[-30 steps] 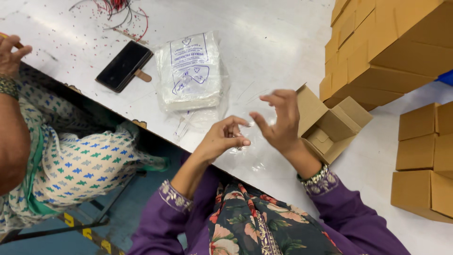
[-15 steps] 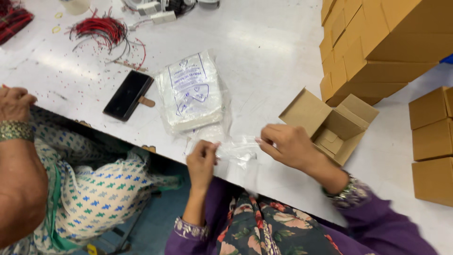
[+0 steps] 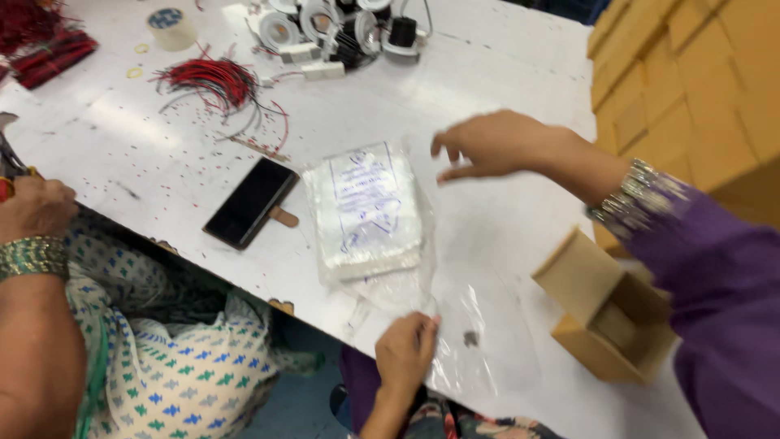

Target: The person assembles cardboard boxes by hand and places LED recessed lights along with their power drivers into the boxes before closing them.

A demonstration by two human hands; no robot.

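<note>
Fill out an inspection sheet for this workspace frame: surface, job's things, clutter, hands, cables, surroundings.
Surface: white table, speckled with small bits.
Job's things: clear plastic bag lying flat; wrapped pack of bags; open small carton.
Clutter: black phone, tape roll, round light fittings.
Hands: left hand pins the bag's edge; right hand open above the table, blurred.
Cables: red and black wire bundle.
Surroundings: stacked cartons; a co-worker's hand at left.

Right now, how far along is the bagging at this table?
Done: one clear plastic bag is out of the bag stack, flat on the white table, and the small cardboard box stands open. In hand: the left hand pins that bag; the right hand reaches up the table, empty. Left: bag and box look unfilled.
</note>
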